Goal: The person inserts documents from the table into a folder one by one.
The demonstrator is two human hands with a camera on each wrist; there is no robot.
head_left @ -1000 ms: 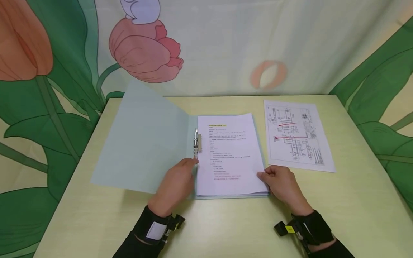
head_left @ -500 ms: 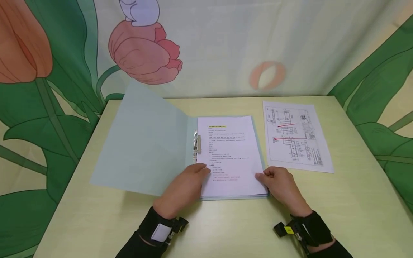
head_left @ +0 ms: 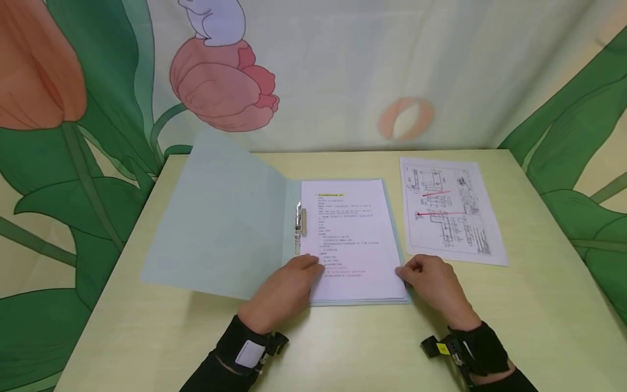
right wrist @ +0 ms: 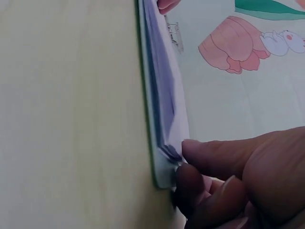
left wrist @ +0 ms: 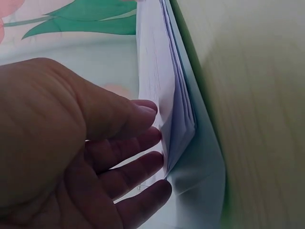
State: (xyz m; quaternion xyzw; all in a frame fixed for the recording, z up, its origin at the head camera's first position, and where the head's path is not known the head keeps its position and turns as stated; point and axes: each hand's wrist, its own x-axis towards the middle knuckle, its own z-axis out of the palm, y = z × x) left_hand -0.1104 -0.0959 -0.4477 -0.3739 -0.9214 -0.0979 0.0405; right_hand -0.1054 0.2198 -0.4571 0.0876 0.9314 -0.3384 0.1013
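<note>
With the folder [head_left: 220,228] already lying open at the table's [head_left: 343,348] centre, the left hand [head_left: 284,288] is pressing relaxed fingers on the paper stack [head_left: 352,239] at 7 o'clock while the right hand [head_left: 433,280] is pinching its 5 o'clock corner, so squaring seems unfinished and clamping under the clip [head_left: 299,220] remains.

Pale blue folder [head_left: 220,218] lying open on table, white printed paper stack [head_left: 350,239] on its right half
</note>
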